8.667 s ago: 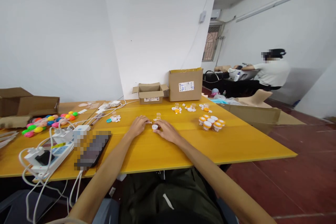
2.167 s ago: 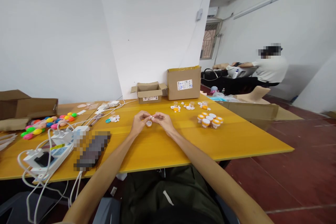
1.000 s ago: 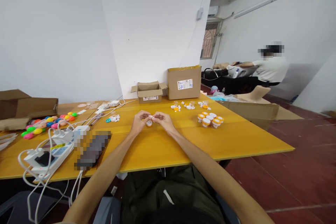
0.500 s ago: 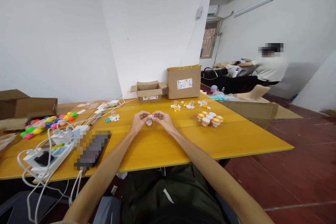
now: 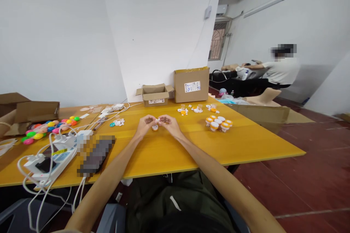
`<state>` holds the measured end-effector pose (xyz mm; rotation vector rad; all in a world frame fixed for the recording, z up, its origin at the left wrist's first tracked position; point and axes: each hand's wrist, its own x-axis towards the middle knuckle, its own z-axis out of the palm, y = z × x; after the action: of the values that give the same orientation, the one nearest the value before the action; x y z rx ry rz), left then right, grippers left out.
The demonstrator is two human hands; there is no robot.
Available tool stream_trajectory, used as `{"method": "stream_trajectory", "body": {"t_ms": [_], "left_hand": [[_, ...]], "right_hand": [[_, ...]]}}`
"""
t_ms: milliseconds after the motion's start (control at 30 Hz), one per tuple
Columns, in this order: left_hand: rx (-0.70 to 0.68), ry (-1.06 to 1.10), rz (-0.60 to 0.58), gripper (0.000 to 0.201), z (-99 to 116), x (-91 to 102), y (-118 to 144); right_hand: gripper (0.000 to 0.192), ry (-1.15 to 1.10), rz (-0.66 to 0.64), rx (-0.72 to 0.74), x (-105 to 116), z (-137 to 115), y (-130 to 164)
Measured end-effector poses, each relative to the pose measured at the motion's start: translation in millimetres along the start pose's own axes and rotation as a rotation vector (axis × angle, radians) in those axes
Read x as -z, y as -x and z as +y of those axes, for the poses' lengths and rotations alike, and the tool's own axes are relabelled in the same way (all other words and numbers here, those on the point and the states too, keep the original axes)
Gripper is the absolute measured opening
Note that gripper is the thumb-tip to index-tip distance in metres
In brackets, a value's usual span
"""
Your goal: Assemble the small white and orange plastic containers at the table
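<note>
Nearest on the yellow table (image 5: 169,156) lie a white power strip (image 5: 47,160) with its looping cables and a dark blurred slab beside it, pushed to the left where they leave the middle free for handwork. Further in, the left hand (image 5: 144,125) and the right hand (image 5: 168,124) meet fingertip to fingertip, both pinched on a tiny white piece (image 5: 158,120) raised just above the board, probably so both sets of fingers can work it at once; a small orange-and-white cup (image 5: 155,127) sits on the table right beneath them. To the right stands a tight cluster of capped little jars (image 5: 219,123), orange-bodied with white lids, grouped apart from the loose white and orange parts (image 5: 197,109) scattered behind. On the far left an open brown box (image 5: 30,111) has bright plastic balls (image 5: 49,127) spilling in front of it. At the back edge a small open carton (image 5: 155,94), contents hidden, stands beside a taller sealed carton (image 5: 191,85). Beyond, another person (image 5: 281,71) sits at a separate dark table
</note>
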<state>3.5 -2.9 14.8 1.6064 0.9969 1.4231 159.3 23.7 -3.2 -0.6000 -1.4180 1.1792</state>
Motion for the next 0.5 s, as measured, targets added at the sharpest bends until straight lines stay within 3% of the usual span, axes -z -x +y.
{"method": "stream_trajectory", "body": {"t_ms": [500], "left_hand": [[0.066,0.078,-0.016,0.033,4.6,-1.2,1.9]], "right_hand": [[0.029,0.053,-0.031,0.065,1.0,5.0,-0.5]]}}
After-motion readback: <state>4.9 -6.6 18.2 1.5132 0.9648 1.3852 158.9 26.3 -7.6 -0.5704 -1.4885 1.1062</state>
